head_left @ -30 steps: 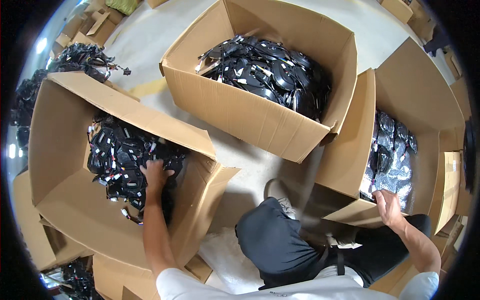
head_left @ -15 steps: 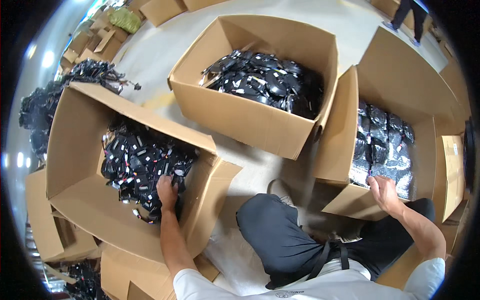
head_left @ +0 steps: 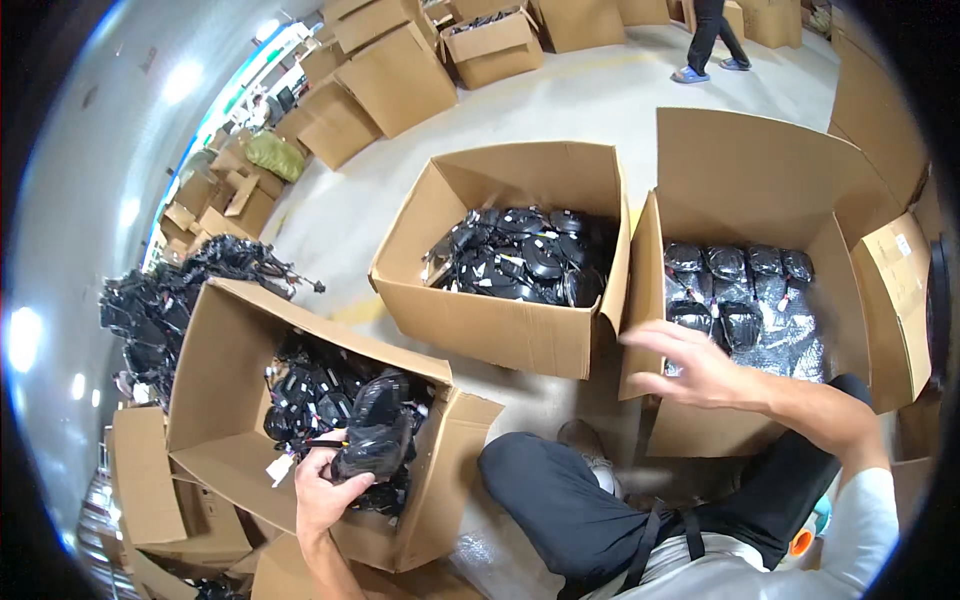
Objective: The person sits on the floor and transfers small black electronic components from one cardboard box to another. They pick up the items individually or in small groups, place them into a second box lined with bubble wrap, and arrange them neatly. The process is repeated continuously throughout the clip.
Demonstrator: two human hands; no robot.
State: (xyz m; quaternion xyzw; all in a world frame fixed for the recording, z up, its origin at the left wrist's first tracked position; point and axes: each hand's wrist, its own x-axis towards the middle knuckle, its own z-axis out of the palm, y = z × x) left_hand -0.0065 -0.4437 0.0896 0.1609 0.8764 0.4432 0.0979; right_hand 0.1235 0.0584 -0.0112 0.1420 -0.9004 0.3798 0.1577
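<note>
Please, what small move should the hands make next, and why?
Perhaps the right hand should come across to support the black part: the right hand is open and seems empty, while the left hand alone holds the part, a white connector hanging beside it.

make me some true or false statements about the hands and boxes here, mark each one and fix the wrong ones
1. The left hand holds a black part. True.
2. Both hands hold something. False: the right hand is open, with nothing visible in it.
3. The middle box contains black parts with white connectors. True.
4. Every large box is shut. False: for one, the right box stands open, showing wrapped black items.
5. Another person's legs show beyond the boxes. True.
</note>
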